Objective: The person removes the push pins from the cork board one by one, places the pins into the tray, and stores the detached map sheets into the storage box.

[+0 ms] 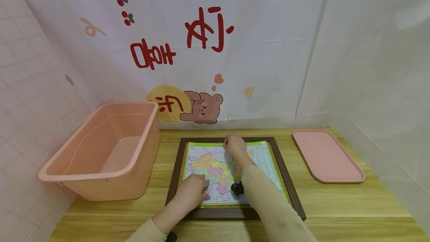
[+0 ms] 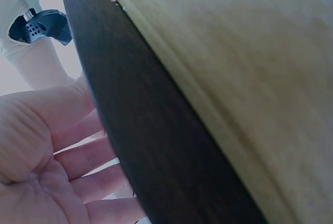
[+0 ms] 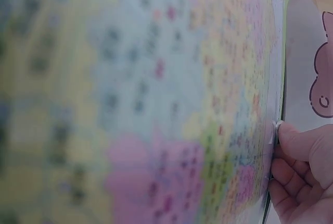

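Note:
A colourful map sheet [image 1: 205,161] with a green border lies on a dark-framed cork board [image 1: 292,197]. My left hand [image 1: 192,191] rests on the map's lower left with fingers spread; in the left wrist view, the dark frame edge [image 2: 130,109] partly hides the fingers of that hand [image 2: 57,156]. At the map's top edge is my right hand [image 1: 235,145], its fingers curled. In the right wrist view, the thumb and fingers of this hand [image 3: 302,166] seem to pinch a small clear piece [image 3: 273,136] against the map [image 3: 156,104]; its kind is unclear.
A deep pink tub [image 1: 141,160] stands left of the board on the wooden table [image 1: 336,204]. To the right lies a shallow pink tray [image 1: 329,156]. A printed white cloth [image 1: 268,47] hangs behind the table.

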`<state>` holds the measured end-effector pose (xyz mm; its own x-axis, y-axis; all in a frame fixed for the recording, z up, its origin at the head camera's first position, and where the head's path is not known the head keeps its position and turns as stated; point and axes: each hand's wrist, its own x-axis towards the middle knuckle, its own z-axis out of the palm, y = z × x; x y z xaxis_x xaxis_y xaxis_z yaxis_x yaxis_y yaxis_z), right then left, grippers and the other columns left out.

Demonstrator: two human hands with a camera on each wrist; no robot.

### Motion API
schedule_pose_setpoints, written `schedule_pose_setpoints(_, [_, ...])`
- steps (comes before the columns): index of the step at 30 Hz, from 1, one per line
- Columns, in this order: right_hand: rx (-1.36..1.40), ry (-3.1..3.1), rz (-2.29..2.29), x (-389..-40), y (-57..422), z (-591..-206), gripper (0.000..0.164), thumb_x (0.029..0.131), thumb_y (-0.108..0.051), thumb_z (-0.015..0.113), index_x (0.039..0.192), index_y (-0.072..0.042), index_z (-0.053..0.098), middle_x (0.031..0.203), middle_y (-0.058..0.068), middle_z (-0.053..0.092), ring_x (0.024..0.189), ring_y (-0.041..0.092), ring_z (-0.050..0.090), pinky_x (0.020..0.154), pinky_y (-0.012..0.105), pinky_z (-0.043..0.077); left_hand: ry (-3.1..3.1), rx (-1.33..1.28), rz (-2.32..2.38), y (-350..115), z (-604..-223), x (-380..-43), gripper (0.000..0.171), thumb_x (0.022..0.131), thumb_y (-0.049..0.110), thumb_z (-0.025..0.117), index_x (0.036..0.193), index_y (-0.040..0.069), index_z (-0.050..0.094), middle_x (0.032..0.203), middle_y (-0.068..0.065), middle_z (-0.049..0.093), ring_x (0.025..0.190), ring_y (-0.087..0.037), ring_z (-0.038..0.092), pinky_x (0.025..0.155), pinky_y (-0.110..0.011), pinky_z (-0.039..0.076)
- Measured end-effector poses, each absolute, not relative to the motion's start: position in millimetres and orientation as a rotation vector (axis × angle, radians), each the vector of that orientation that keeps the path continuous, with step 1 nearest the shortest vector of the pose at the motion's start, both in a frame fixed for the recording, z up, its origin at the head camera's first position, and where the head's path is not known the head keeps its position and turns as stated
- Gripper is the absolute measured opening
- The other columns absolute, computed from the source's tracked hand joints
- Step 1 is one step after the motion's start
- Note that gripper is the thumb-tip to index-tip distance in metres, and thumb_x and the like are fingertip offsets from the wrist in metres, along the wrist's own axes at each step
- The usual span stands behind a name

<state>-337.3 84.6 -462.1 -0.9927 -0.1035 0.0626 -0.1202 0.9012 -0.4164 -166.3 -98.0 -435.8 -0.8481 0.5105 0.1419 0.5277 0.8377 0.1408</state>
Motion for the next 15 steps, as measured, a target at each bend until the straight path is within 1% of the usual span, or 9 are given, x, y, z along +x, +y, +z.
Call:
schedule_pose_setpoints(9, [0.202,-3.033,0.697,-337.4,87.2,-462.1,0.023,0.093,-0.017,0.071,0.071,-0.014,0.063,0.076,-0.001,0.06,0.068,0.018,0.054,0.06,0.034,0.047,-2.91,-0.832,-0.269,-98.6,-435.4,-166.2,0.039,0.073,0.03,0.086,0.102,0.005,0.077,0.112,-0.017,0.071,0.1,-0.035,0.067,0.082,-0.039,0.056])
schedule_pose_setpoints(15, [0.236,-3.033,0.759,-335.7,91.6,-460.0,0.026,0.094,-0.015,0.068,0.07,-0.013,0.06,0.073,0.001,0.057,0.065,0.018,0.051,0.058,0.033,0.041,-2.911,-0.834,-0.268,-98.6,-434.4,-165.7,0.039,0.073,0.03,0.086,0.102,0.005,0.077,0.112,-0.018,0.071,0.1,-0.035,0.067,0.082,-0.04,0.056])
